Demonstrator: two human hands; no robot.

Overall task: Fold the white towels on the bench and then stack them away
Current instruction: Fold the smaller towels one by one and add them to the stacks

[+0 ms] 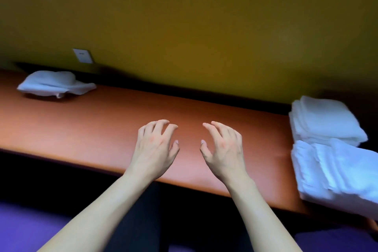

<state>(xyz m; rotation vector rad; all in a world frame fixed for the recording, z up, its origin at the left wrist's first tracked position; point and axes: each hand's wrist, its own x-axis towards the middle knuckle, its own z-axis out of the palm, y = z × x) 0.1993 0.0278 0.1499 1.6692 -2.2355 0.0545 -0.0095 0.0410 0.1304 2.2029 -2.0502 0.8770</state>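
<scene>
Bench [102, 129], orange-brown top, running from the left edge to the lower right, set against a mustard-yellow wall [184, 26].

Left hand [156, 146]: held over the middle of the bench top, palm down, fingers spread and loosely curled, holding nothing. Whether the fingertips touch the surface cannot be told.

Right hand [222, 147]: just beside the left, mirrored pose, palm down, fingers spread and loosely curled, holding nothing. A bare strip of bench shows between the two thumbs.

Loose white towel [55, 85]: crumpled, unfolded, lying on the far left of the bench, near the wall, well apart from both hands.

Folded white towels, rear stack [325, 122]: on the right end of the bench, near the wall, edges layered.

Folded white towels, front stack [339, 174]: just in front of the rear stack and touching it, reaching the near edge of the bench; partly cut off by the right edge of the view. Blurred, so the count of towels cannot be told.

Wall plate [82, 55]: small, pale, rectangular, on the wall above the loose towel.

Floor [30, 225]: purple, below the bench's near edge.
</scene>
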